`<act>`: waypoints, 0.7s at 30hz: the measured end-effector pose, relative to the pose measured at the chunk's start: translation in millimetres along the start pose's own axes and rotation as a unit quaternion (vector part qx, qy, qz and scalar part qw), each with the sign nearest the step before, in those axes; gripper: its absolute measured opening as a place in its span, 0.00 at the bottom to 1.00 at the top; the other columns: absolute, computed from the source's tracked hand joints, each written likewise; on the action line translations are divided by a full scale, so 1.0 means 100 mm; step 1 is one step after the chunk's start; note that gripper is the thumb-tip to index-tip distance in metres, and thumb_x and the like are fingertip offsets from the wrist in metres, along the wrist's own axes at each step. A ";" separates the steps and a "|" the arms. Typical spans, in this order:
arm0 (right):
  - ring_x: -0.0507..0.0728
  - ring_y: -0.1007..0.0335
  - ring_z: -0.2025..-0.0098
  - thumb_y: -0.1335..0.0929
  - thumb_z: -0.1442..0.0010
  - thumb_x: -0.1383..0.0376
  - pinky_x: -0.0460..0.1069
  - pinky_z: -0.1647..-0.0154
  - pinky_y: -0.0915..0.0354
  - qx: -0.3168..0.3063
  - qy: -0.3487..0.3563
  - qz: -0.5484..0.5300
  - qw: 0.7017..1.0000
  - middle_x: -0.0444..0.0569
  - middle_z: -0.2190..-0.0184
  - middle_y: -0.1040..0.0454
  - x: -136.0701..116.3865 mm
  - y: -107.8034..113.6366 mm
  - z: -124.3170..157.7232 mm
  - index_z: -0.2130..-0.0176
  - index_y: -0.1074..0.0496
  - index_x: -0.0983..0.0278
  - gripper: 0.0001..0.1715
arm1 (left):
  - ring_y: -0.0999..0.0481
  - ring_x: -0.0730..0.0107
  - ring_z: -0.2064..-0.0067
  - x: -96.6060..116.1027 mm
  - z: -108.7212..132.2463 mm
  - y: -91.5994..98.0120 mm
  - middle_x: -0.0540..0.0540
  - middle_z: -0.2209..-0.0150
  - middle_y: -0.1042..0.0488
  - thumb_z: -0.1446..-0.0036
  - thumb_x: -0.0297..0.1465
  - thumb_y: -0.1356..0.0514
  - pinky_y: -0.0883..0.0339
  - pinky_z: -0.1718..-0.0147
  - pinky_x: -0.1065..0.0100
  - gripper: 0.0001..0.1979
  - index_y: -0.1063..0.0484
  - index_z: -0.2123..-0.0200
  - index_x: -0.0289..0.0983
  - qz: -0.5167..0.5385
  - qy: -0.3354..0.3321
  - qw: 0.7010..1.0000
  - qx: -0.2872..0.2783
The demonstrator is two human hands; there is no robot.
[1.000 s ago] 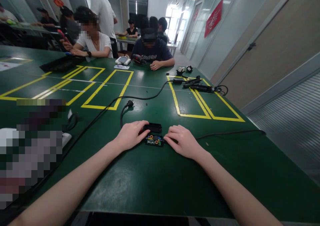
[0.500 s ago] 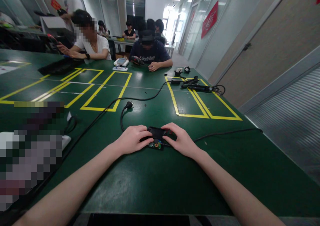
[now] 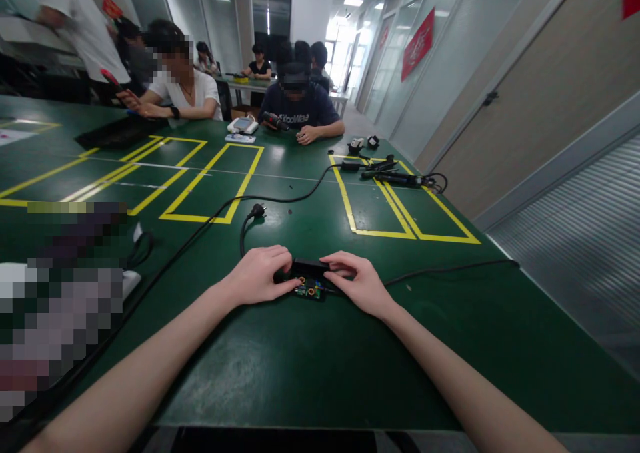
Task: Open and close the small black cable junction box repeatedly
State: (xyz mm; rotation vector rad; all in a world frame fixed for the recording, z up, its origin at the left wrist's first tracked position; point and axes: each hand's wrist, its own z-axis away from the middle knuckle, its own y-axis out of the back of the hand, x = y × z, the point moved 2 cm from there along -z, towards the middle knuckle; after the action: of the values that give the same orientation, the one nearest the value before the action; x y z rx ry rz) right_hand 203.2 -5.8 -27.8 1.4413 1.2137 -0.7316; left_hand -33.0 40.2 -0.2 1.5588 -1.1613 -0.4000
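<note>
Between my hands, a black plastic adapter casing [image 3: 309, 265] stands tilted, its long edge turned up. A small green circuit board [image 3: 309, 291] with copper-coloured coils shows just in front of it. My left hand [image 3: 263, 276] grips the casing's left end, with the thumb reaching to the board. At the other end, the fingers and thumb of my right hand [image 3: 361, 281] close round the casing. A black cord with a plug [image 3: 258, 211] leads in from the left behind my left hand, and another black cable [image 3: 450, 267] runs off to the right.
A long black cable [image 3: 200, 229] crosses the green table [image 3: 280, 379]. Black adapters and cords [image 3: 395, 175] lie at the far right, near yellow tape outlines [image 3: 384, 233]. A co-worker [image 3: 303, 103] sits opposite with a power drill [image 3: 275, 121]. A black tray [image 3: 117, 133] lies far left.
The casing has tipped up from lying flatter, so more of the circuit board shows. My left fingers have shifted slightly left. In the background, a standing person has moved left.
</note>
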 end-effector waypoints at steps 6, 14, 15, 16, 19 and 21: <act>0.55 0.20 0.60 0.26 0.42 0.62 0.51 0.57 0.20 0.016 0.004 -0.033 0.999 0.48 0.58 0.20 -0.01 -0.03 0.00 0.56 0.19 0.60 0.12 | 0.32 0.69 0.72 0.01 0.00 0.01 0.52 0.71 0.31 0.41 0.40 0.37 0.43 0.72 0.69 0.16 0.41 0.69 0.40 0.020 0.038 0.999 -0.011; 0.56 0.20 0.60 0.24 0.42 0.60 0.51 0.59 0.20 0.035 -0.006 -0.044 0.998 0.49 0.60 0.19 0.03 -0.02 0.01 0.57 0.18 0.60 0.12 | 0.29 0.68 0.71 0.02 0.00 -0.01 0.52 0.70 0.29 0.41 0.37 0.36 0.42 0.72 0.69 0.11 0.36 0.64 0.39 0.041 0.041 0.998 -0.002; 0.56 0.20 0.60 0.24 0.43 0.60 0.51 0.59 0.20 0.042 -0.009 -0.046 0.998 0.49 0.60 0.19 0.04 -0.02 0.01 0.58 0.18 0.60 0.12 | 0.28 0.68 0.71 0.01 0.00 -0.01 0.52 0.70 0.28 0.42 0.37 0.36 0.41 0.72 0.69 0.12 0.35 0.63 0.39 0.043 0.042 0.998 -0.004; 0.57 0.20 0.60 0.24 0.43 0.60 0.51 0.60 0.20 0.047 -0.012 -0.048 0.998 0.49 0.60 0.19 0.06 -0.03 0.01 0.58 0.18 0.60 0.12 | 0.28 0.68 0.71 0.01 0.00 -0.01 0.52 0.70 0.28 0.42 0.37 0.36 0.41 0.73 0.69 0.12 0.34 0.62 0.39 0.043 0.042 0.998 -0.005; 0.57 0.20 0.59 0.24 0.44 0.61 0.50 0.62 0.20 0.062 -0.011 -0.051 0.997 0.49 0.60 0.19 0.08 -0.03 0.01 0.59 0.18 0.61 0.11 | 0.27 0.68 0.71 0.00 0.01 -0.01 0.51 0.69 0.27 0.42 0.38 0.35 0.40 0.72 0.69 0.13 0.33 0.59 0.39 0.043 0.045 0.998 -0.006; 0.57 0.20 0.58 0.24 0.44 0.61 0.49 0.62 0.20 0.072 -0.008 -0.052 0.996 0.49 0.59 0.20 0.07 -0.04 0.01 0.60 0.18 0.61 0.11 | 0.26 0.67 0.70 -0.01 0.01 0.00 0.51 0.68 0.27 0.42 0.39 0.35 0.39 0.71 0.69 0.13 0.33 0.59 0.39 0.042 0.046 0.998 -0.006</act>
State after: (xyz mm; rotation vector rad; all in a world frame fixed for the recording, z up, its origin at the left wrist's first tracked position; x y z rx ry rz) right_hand 201.5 -4.8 -35.9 1.4957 1.2525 -0.9166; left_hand -34.3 40.2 -1.3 1.4969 -1.1467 -0.2760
